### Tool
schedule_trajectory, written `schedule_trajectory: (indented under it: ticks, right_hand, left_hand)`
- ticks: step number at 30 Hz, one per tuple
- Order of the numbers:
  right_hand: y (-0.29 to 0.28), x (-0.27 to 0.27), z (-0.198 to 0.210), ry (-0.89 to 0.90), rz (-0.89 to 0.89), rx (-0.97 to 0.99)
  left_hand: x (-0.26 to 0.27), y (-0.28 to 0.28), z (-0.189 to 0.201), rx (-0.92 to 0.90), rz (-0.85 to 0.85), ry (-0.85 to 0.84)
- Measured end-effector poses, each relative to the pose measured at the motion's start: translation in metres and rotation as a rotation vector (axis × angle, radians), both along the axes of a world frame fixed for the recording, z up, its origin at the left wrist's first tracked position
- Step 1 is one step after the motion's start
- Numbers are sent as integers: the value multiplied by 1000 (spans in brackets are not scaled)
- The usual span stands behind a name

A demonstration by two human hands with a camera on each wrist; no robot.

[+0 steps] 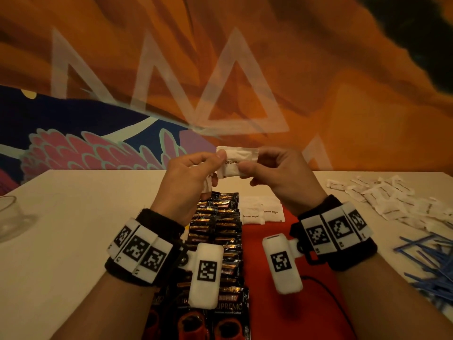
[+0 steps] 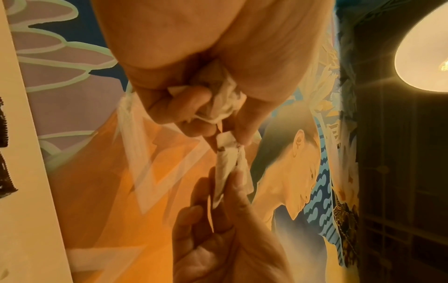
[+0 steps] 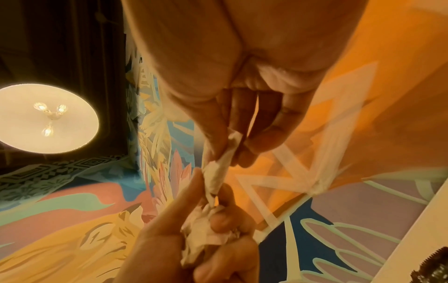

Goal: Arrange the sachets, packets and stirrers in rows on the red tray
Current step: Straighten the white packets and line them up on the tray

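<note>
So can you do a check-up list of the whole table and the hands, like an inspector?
Surface: pale table, red tray in the middle.
Job's things: dark coffee packets in rows on the tray's left; two brown sugar sachets at its far end; loose white sachets and blue stirrers heaped on the right.
Clutter: clear glass at the left edge.
Hands: left hand and right hand pinch one held sachet; the left also grips spare sachets.
Cables: black cable over the tray.
Surroundings: painted wall, ceiling lamp.
</note>
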State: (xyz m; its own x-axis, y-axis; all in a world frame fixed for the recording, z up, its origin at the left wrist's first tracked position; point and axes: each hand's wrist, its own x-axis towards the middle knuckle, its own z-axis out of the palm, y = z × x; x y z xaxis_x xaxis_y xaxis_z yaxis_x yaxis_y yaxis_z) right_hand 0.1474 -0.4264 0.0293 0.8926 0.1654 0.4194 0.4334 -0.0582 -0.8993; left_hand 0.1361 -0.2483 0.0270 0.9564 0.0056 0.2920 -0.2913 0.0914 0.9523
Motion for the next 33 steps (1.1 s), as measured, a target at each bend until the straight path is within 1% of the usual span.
schedule_trajectory:
  ticks: [4,7,10,11,14,15,17,20,24,28,33]
  right_hand:
    - [-1,3,-2,35,10,-9]
    - [-7,6,-3,47,-14,-63]
    - [-23,19,-13,144,-54,-136]
    - [-29,26,-17,190,-82,-207]
    - [-49,47,-34,322,-173,-550]
    - [-54,51,-38,367,-194,-635]
    - [-63,57,-45,445,-225,-722]
    - [-69,60,-51,515,-237,-776]
    - [-67,63,-54,552,-230,-848]
    - [-65,67,-58,542,-292,-963]
    - [-58,68,-61,507,-346,-1188]
  left_hand:
    - [4,0,-2,31,61,-11]
    - [5,2,-1,15,92,2]
    - [6,7,3,-27,89,14]
    - [7,9,3,-45,82,19]
    - [7,11,5,-66,67,27]
    - [6,11,5,-61,63,24]
    - [6,11,5,-51,54,16]
    - [6,11,6,-52,42,15]
    - [4,10,7,-49,22,13]
    - [5,12,6,-46,18,17]
    - [5,11,6,-36,9,20]
